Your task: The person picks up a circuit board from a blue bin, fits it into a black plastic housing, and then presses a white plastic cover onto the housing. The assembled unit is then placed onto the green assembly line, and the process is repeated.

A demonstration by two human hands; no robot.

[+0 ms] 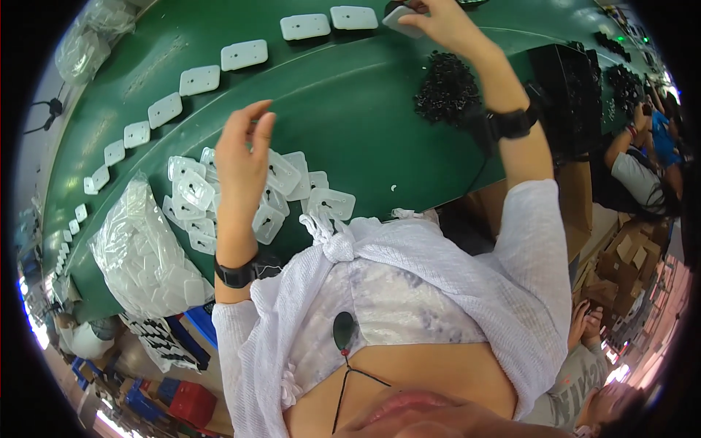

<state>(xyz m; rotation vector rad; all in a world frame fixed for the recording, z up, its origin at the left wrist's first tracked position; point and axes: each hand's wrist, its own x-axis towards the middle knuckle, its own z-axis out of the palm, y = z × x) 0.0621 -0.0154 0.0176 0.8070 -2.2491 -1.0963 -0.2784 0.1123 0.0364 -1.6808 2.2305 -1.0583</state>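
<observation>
At the far side of the green table point(350, 124), my right hand point(442, 23) pinches a white plastic cover point(402, 22) by its edge, at the right end of a curved row of similar covers point(244, 55). My left hand point(245, 139) hovers with thumb and fingers apart and nothing in it. Beneath and around that wrist lies a loose pile of thin white plastic pieces point(191, 191), each with a small dark keyhole-like mark. A heap of small black parts point(447, 89) lies near my right forearm.
A clear bag of white pieces point(142, 255) slumps on the near left of the table. A black bin point(562, 91) stands to the right, with a cardboard box point(577, 212) below. Another clear bag point(84, 47) lies at the far left. Other people sit further along on both sides.
</observation>
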